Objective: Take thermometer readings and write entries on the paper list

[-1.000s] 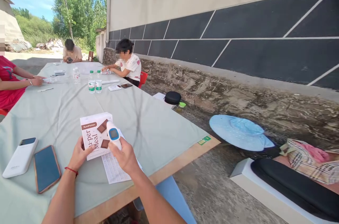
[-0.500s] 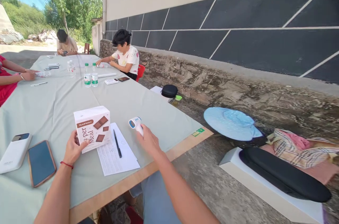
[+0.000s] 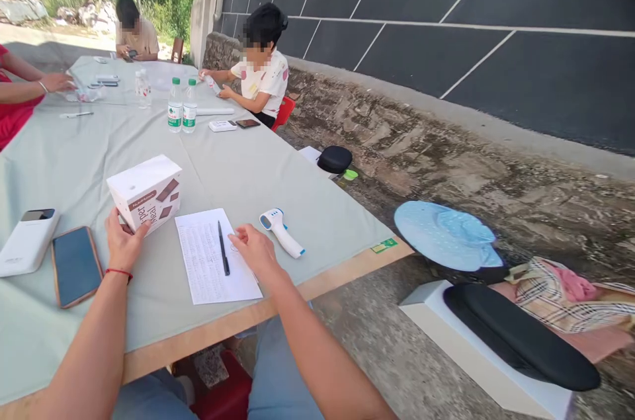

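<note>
My left hand [image 3: 124, 238] is closed around the lower part of a white carton [image 3: 143, 185] with brown lettering and chocolate-bar pictures. The carton is tilted, its top face turned up toward me. Over the right side of a sheet of handwritten paper [image 3: 198, 268] hovers my right hand [image 3: 255, 248], its fingers loosely bent and apart, holding nothing. Just left of those fingertips, a black pen [image 3: 223, 251] lies on the paper. A white and blue infrared thermometer [image 3: 282, 231] lies on the tablecloth right of this hand.
A smartphone [image 3: 77, 268] and a white power bank [image 3: 28, 241] lie at the left. Two water bottles [image 3: 182, 106] stand farther back. Several people sit around the table, one in a patterned white shirt [image 3: 265, 79]. A black case [image 3: 516, 334] rests on a white box beside the table.
My right hand has let go of the thermometer, which now lies on the table, and moved left toward the pen. The carton has moved left and tipped. The view has shifted down.
</note>
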Demonstrator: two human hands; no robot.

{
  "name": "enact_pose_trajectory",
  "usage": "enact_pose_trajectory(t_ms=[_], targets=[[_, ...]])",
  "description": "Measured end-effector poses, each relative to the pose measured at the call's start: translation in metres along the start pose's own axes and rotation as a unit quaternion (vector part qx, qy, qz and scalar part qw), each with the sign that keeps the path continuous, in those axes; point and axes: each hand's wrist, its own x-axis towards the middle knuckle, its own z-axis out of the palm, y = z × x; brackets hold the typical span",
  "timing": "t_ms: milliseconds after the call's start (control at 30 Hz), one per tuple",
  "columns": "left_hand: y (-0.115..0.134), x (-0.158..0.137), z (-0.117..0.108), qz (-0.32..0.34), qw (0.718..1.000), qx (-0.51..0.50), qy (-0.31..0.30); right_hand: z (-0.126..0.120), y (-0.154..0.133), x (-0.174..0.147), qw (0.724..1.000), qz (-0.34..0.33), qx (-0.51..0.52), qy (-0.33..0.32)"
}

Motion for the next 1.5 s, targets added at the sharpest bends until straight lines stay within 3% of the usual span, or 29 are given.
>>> enact_pose_trajectory(t_ms=[133,233,300,400,500,567,733,833,1067,1500], targets=[[0.001,-0.006,0.002,0.09,0.988,0.064,0.112,0.011,-0.028,0.005,0.996,0.001,-0.054,-0.066],[0.01,-0.017,0.005,0.183,0.962,0.082,0.185,0.011,-0.019,0.008,0.998,-0.019,-0.017,-0.058],[0.017,-0.027,0.01,0.231,0.959,0.089,0.134,0.013,-0.004,0.009,0.994,-0.06,0.09,-0.01],[0.025,-0.042,0.022,0.287,0.949,0.096,-0.092,0.022,0.017,0.01,0.947,-0.107,0.293,0.073],[0.025,-0.05,0.033,0.31,0.897,0.133,-0.287,0.035,0.025,0.009,0.895,-0.089,0.424,0.111],[0.023,-0.052,0.037,0.316,0.868,0.168,-0.344,0.04,0.023,0.004,0.881,-0.067,0.452,0.121],[0.019,-0.051,0.038,0.307,0.852,0.212,-0.367,0.035,0.014,-0.009,0.893,-0.071,0.441,0.06],[0.02,-0.052,0.038,0.301,0.853,0.216,-0.368,0.032,0.012,-0.01,0.901,-0.036,0.431,0.027],[0.022,-0.053,0.039,0.293,0.855,0.213,-0.372,0.043,0.008,-0.007,0.923,0.038,0.38,0.041],[0.02,-0.055,0.041,0.286,0.858,0.214,-0.369,0.041,0.004,-0.009,0.945,-0.013,0.327,0.012]])
